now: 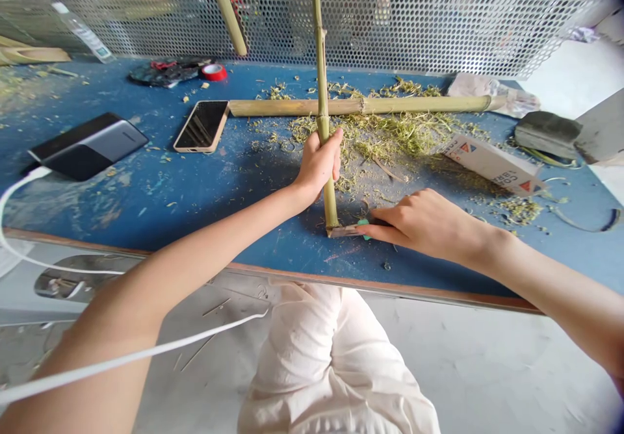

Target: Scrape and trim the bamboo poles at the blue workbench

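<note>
Our two hands were apart from each other, and each was closed on something. Our left hand was wrapped around the bamboo stick, which we held nearly upright, with its lower end near the front edge of the worktop. Our right hand gripped a flat blade, and its tip reached the lower end of the stick; we could not tell if it cut in there. Behind the stick, a bamboo pole lay across the worktop, and many curly green shavings were spread around it. Just at the left end of the pole we had a phone, and farther left a power bank with a white cable. Behind the phone was a roll of red tape. On the right side lay a printed box. At the back stood a perforated metal sheet.
</note>
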{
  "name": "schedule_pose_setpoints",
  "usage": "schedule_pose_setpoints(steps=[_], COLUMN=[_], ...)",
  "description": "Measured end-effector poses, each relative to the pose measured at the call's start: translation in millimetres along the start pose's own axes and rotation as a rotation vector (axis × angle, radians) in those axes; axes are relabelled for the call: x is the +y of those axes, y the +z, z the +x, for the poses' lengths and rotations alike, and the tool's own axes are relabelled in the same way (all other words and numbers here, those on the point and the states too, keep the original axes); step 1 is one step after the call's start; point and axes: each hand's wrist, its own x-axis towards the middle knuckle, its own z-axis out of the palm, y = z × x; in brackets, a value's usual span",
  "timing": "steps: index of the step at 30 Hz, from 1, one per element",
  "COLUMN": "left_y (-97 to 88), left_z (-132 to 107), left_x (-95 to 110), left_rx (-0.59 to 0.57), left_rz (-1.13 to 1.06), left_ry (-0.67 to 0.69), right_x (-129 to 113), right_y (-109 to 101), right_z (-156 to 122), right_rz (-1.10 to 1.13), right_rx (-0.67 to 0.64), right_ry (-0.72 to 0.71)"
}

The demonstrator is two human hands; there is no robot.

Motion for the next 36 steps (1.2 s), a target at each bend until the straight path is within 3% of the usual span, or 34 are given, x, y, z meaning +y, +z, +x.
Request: schedule_pose_setpoints(steps=[11, 24, 36], left_y=[-1.0, 1.9, 2.2], left_z=[0.9, -1.0, -1.4], left_x=[-0.8, 1.9, 2.8], left_rx=[-0.013, 0.014, 0.008], left_rz=[0.005, -0.028, -0.038], left_ry=[0.053, 0.002, -0.002], right_x=[8.4, -2.2, 0.5], right_y=[-1.6, 3.9, 1.9], right_z=[-0.7, -5.8, -1.7], right_rz=[0.094, -0.065, -0.055], right_rx=[-0.017, 0.077, 0.029], right_ry=[0.012, 0.049, 0.019])
